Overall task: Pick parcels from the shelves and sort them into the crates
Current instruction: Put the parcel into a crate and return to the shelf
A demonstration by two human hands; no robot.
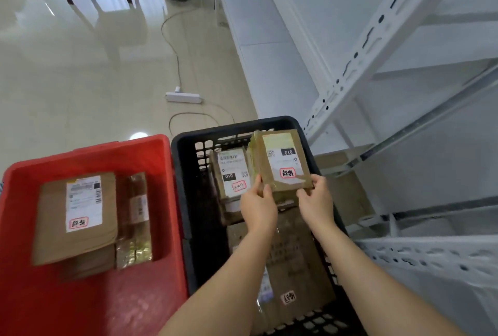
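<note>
Your left hand (258,207) and right hand (316,201) each pinch a near corner of the small taped cardboard parcel (281,164), held over the black crate (188,201) at its 1 o'clock end. It looks light and stiff, its tape likely slick, so keep to the corners. The red crate (89,308) sits at 9 o'clock, the white shelves (404,71) at 2.

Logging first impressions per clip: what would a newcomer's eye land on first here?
Both hands, left hand and right hand, hold a brown parcel over the black crate at centre. Beside it on the left sits a bright red crate holding parcels, with white shelving to the right.
</note>
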